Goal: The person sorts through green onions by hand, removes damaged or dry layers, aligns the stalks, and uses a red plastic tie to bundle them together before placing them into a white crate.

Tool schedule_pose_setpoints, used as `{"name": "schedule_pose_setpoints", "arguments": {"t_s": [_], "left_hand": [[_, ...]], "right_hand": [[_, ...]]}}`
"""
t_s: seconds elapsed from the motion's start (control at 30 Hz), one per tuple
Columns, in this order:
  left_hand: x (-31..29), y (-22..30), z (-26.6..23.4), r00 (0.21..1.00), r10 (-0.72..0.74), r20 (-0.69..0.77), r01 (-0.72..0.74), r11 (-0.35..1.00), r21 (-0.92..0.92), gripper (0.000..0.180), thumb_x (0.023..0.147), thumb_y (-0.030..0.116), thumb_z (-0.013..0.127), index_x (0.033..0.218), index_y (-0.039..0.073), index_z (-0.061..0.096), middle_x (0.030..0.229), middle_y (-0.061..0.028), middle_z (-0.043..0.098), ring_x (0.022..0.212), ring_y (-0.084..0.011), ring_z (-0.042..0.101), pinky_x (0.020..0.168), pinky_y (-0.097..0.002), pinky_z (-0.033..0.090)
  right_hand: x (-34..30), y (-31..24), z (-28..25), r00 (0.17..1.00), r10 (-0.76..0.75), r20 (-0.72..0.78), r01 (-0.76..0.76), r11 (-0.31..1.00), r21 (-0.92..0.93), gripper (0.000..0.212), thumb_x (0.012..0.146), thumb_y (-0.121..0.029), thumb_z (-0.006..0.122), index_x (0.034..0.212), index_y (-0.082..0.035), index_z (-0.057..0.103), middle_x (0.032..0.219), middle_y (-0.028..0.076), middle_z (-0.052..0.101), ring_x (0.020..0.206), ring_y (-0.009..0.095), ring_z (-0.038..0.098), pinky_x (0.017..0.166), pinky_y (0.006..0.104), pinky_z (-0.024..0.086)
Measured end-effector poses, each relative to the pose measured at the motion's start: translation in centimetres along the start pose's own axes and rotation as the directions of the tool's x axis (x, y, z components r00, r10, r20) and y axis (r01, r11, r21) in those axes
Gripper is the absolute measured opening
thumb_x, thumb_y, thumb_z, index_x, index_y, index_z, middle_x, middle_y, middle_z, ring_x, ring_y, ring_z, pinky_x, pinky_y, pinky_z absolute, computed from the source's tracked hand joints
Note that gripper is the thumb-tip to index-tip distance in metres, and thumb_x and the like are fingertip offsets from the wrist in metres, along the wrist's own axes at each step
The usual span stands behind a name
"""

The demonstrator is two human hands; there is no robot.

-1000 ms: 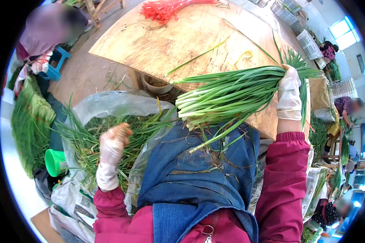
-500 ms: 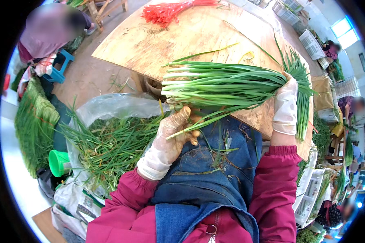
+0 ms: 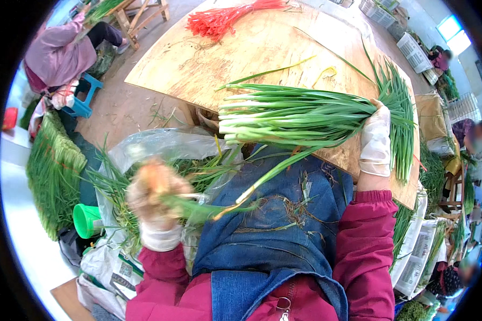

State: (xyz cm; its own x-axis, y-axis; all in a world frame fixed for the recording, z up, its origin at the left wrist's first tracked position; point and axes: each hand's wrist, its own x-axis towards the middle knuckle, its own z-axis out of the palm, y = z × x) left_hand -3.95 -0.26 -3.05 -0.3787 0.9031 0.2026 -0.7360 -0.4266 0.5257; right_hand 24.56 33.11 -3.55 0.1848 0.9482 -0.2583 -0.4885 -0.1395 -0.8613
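My right hand [image 3: 376, 131], in a whitish glove, is closed around the leafy end of a bunch of garlic chives [image 3: 300, 115]. The bunch lies sideways over the near edge of the wooden table, its pale stem ends toward the left. One loose chive stalk [image 3: 262, 179] hangs from the bunch down over my lap. My gloved left hand [image 3: 158, 192] is over the heap of loose greens [image 3: 115, 211] on the left, smeared by motion. A blurred green strand runs beside it; whether the fingers hold it I cannot make out.
Red ties [image 3: 225, 18] lie at the far side of the wooden table [image 3: 177, 67]. Clear plastic sheeting [image 3: 128, 142] surrounds the loose greens. A green bucket [image 3: 85, 220] and stacked chives [image 3: 53, 171] stand left. A person [image 3: 61, 56] sits far left; other people work at right.
My left hand has moved left and away from the stem ends, over the loose greens. The stalk beside it now hangs lower over my lap. My right hand keeps its grip on the bunch.
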Motion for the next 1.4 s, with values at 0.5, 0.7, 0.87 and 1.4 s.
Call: {"name": "schedule_pose_setpoints", "arguments": {"t_s": [0.5, 0.7, 0.87, 1.4], "left_hand": [[1.3, -2.9, 2.7, 0.968, 0.122, 0.219, -0.180, -0.269, 0.946, 0.025, 0.071, 0.018, 0.066, 0.090, 0.004, 0.058, 0.071, -0.0097, 0.054, 0.057, -0.0246, 0.055, 0.050, -0.0317, 0.044], [5.6, -7.8, 3.5, 0.929, 0.245, 0.278, -0.188, -0.335, 0.923, 0.018, 0.074, 0.022, 0.062, 0.081, 0.005, 0.058, 0.068, -0.0109, 0.056, 0.054, -0.0274, 0.055, 0.048, -0.0346, 0.043], [5.8, -8.0, 6.5, 0.923, 0.148, 0.356, -0.342, -0.112, 0.933, 0.015, 0.071, -0.002, 0.061, 0.086, 0.000, 0.060, 0.074, -0.0142, 0.059, 0.063, -0.0249, 0.058, 0.057, -0.0283, 0.045], [-6.2, 9.5, -5.0, 0.651, 0.046, -0.757, 0.705, -0.405, 0.582, 0.037, 0.074, 0.025, 0.059, 0.097, -0.004, 0.058, 0.081, -0.0182, 0.061, 0.068, -0.0250, 0.061, 0.060, -0.0311, 0.049]], "right_hand": [[1.0, -0.9, 0.4, 0.986, -0.079, -0.144, 0.085, 0.995, 0.041, 0.016, 0.067, -0.003, 0.056, 0.080, 0.004, 0.049, 0.074, 0.015, 0.055, 0.060, 0.028, 0.056, 0.058, 0.0412, 0.049], [-3.9, -1.5, 3.1, 0.965, -0.180, -0.188, 0.189, 0.981, 0.032, 0.014, 0.065, -0.001, 0.058, 0.074, 0.004, 0.050, 0.069, 0.012, 0.054, 0.052, 0.024, 0.054, 0.049, 0.0345, 0.048], [-4.1, -1.5, 2.8, 0.976, -0.164, -0.141, 0.171, 0.985, 0.039, 0.013, 0.065, -0.001, 0.058, 0.074, 0.004, 0.051, 0.068, 0.012, 0.054, 0.052, 0.024, 0.054, 0.049, 0.0350, 0.048], [-1.4, -1.3, 3.1, 0.945, -0.059, -0.320, 0.131, 0.970, 0.205, 0.033, 0.061, 0.005, 0.064, 0.089, 0.013, 0.049, 0.080, 0.016, 0.056, 0.058, 0.025, 0.056, 0.052, 0.0364, 0.049]]}}
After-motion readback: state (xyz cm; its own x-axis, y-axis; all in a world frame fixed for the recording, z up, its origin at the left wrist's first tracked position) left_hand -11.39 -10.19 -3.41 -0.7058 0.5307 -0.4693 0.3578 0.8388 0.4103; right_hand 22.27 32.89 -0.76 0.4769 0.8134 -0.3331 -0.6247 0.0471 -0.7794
